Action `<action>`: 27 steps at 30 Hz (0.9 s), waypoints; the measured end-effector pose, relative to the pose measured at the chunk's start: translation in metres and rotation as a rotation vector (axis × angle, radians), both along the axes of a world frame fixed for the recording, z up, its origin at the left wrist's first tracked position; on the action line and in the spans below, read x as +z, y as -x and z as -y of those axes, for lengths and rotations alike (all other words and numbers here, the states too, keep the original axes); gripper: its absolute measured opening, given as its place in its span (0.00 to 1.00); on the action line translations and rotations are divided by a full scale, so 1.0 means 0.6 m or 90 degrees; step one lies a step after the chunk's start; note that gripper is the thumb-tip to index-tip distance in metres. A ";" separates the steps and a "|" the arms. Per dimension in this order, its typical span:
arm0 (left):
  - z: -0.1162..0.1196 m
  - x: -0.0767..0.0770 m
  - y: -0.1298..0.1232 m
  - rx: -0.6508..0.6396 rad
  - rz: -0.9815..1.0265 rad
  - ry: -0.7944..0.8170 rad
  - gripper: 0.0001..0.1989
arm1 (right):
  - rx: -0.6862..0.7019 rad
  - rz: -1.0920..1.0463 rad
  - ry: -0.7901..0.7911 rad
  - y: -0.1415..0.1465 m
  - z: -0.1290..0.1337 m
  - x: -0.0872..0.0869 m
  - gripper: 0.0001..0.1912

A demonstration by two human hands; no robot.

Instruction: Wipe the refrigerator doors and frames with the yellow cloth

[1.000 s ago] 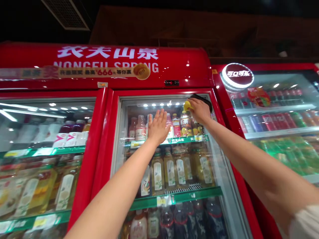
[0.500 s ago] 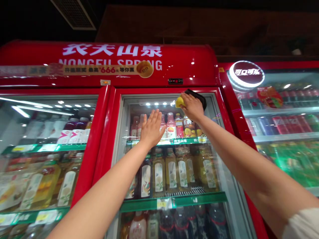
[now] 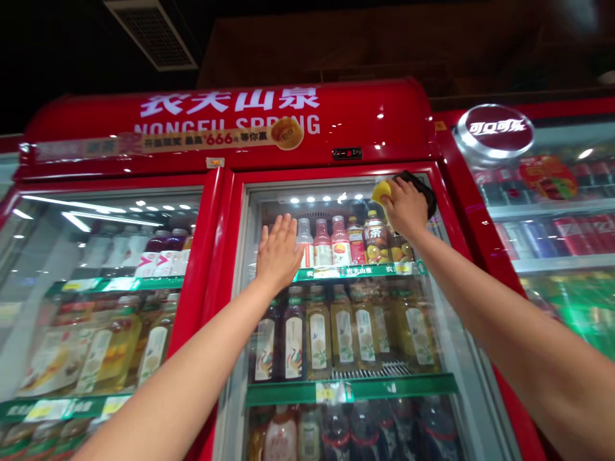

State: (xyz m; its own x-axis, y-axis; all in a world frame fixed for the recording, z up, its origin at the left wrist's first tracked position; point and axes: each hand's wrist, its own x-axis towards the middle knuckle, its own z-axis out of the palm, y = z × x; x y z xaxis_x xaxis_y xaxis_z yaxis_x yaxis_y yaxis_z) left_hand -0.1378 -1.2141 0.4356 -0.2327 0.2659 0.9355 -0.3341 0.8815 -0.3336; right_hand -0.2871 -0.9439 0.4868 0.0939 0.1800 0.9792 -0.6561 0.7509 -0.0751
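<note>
My left hand (image 3: pixel 277 253) lies open with its fingers spread, flat against the glass door (image 3: pixel 336 198) of a red Nongfu Spring drinks cooler (image 3: pixel 230 121). My right hand (image 3: pixel 406 208) grips a yellow and black sponge (image 3: pixel 384 192) against the upper right of the same glass. The sponge's yellow end sticks out to the left of my fingers, and its black part shows beyond them. Behind the glass, rows of bottled drinks (image 3: pixel 336 330) stand on shelves with green price strips.
A second glass door (image 3: pixel 110 218) of the red cooler stands to the left, with bottled drinks behind it. A Coca-Cola cooler (image 3: pixel 552 218) filled with cans and bottles adjoins on the right. A ceiling vent (image 3: pixel 154 35) sits overhead in the dark ceiling.
My left hand has slid left across the glass. The whole scene has shifted right and down in view, and my right hand keeps its place near the door's upper right corner, holding the sponge.
</note>
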 end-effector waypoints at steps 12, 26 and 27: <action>0.039 0.023 -0.014 -0.052 0.008 -0.005 0.32 | -0.039 -0.006 -0.181 -0.051 0.053 -0.022 0.26; 0.120 -0.018 -0.066 -0.002 -0.001 0.020 0.32 | 0.013 -0.108 -0.320 -0.128 0.215 -0.073 0.23; 0.123 -0.021 -0.070 -0.003 0.001 0.027 0.31 | 0.017 -0.085 -0.264 -0.122 0.201 -0.065 0.23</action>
State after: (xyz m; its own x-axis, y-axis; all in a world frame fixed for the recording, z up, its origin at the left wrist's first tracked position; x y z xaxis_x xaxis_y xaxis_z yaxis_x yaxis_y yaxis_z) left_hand -0.0960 -1.2880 0.4230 -0.2329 0.3061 0.9231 -0.3293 0.8683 -0.3710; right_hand -0.2138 -1.0647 0.4481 0.2249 -0.2215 0.9489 -0.6596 0.6822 0.3156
